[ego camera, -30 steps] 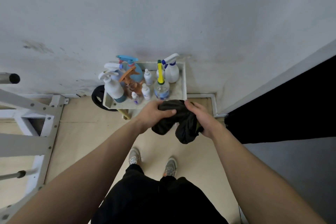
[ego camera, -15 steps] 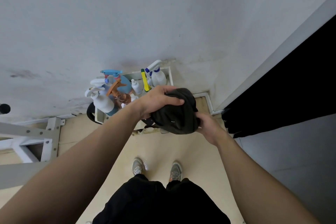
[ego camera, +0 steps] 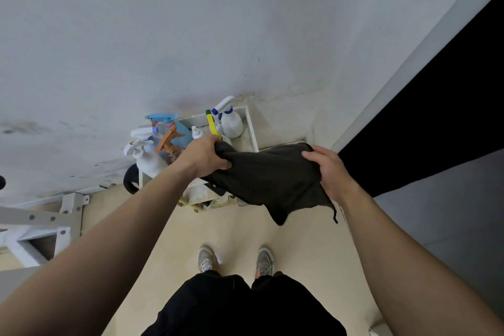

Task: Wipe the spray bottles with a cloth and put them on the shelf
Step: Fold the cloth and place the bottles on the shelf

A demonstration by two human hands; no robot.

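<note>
A dark cloth (ego camera: 270, 180) is stretched out between my two hands in front of me. My left hand (ego camera: 206, 157) grips its left edge and my right hand (ego camera: 328, 169) grips its right edge. Behind the cloth, a small white shelf (ego camera: 252, 128) stands against the wall and carries several spray bottles: a white one with a blue collar (ego camera: 231, 121), a blue one (ego camera: 174, 128), an orange-triggered one (ego camera: 167, 142), a white one at the left (ego camera: 144, 158) and a yellow-capped one (ego camera: 211, 124). The cloth and my left hand hide the shelf's front part.
A white metal frame (ego camera: 41, 224) stands on the floor at the left. A dark round object (ego camera: 129, 181) leans beside the shelf. A black panel (ego camera: 436, 106) fills the right side. My feet (ego camera: 236, 259) are on the beige floor below.
The cloth, bunched up between my hands before, is now spread out as my hands have moved apart. The view has tilted and shifted, so the shelf sits further behind my left hand.
</note>
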